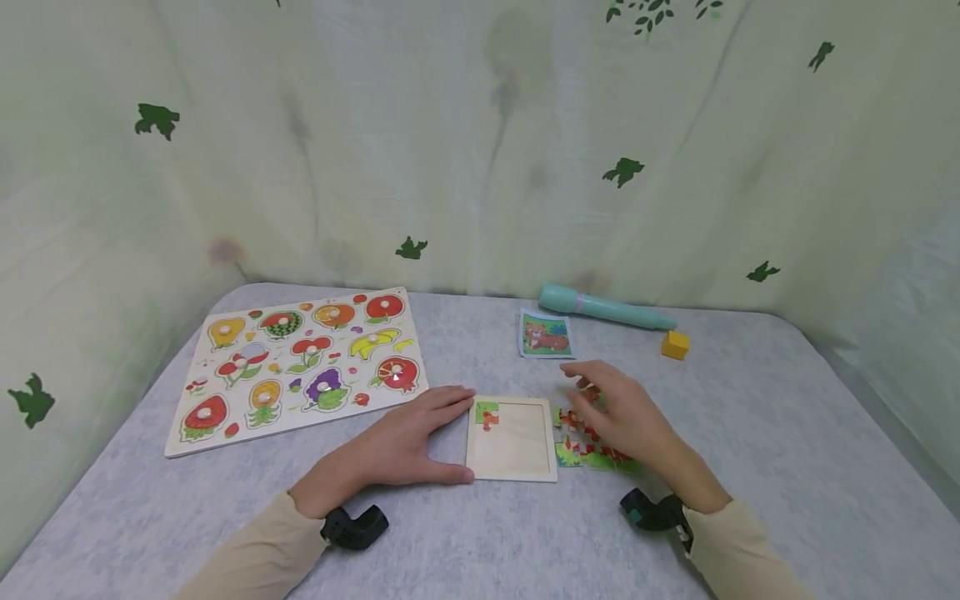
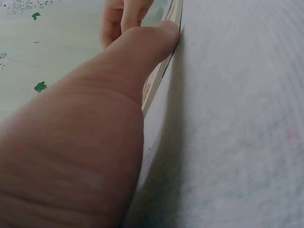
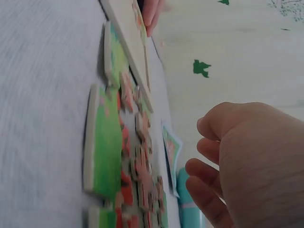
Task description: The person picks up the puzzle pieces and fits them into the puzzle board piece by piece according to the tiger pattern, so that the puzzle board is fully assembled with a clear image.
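A square wooden puzzle tray [image 1: 517,464] lies flat on the table, one puzzle piece [image 1: 487,415] set in its upper left corner. My left hand [image 1: 408,437] touches the tray's left side, fingers at the far corner and thumb along the near corner; the left wrist view shows the thumb against the tray's edge [image 2: 151,92]. Over the loose puzzle pieces [image 1: 576,452] right of the tray hovers my right hand [image 1: 621,414]. Its fingers are loosely bent with nothing visible between them in the right wrist view, apart from the pieces [image 3: 105,147]. Some pieces are hidden beneath it.
Behind the tray lies a small bear picture card [image 1: 546,335]. Farther back are a teal microphone-shaped stick [image 1: 615,312] and a yellow block [image 1: 675,344]. A large fruit peg board [image 1: 300,367] takes up the left side, close to my left hand. Curtains [image 1: 480,150] hang behind the table.
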Demonstrator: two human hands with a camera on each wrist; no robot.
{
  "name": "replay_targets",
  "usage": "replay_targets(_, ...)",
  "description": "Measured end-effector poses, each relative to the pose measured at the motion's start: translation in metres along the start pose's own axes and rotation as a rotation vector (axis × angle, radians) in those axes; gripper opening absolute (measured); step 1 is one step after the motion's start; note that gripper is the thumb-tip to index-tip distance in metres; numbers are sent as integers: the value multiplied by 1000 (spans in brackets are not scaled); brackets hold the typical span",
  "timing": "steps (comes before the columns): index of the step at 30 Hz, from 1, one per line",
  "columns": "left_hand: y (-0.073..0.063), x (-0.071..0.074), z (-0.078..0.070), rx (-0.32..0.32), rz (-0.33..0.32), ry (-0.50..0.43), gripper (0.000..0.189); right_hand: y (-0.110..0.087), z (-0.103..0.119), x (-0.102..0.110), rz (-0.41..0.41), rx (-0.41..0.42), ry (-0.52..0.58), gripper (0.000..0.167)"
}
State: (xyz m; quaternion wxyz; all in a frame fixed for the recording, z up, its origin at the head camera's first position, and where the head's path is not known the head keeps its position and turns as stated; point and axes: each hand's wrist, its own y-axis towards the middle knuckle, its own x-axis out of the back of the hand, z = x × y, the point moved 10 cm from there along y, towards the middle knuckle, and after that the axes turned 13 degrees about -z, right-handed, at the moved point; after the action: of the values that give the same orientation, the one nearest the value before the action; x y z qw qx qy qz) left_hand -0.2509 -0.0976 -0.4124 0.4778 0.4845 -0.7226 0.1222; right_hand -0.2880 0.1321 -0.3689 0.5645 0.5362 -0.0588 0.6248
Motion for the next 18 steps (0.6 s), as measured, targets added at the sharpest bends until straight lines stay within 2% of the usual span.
replay_targets(5, 0, 0, 0, -2, -3, 6, 98, 0, -7, 2, -3, 3, -76, 41)
replay_targets(18, 0, 0, 0, -5, -3, 0, 99, 1, -12, 7, 18, -24, -141, 39)
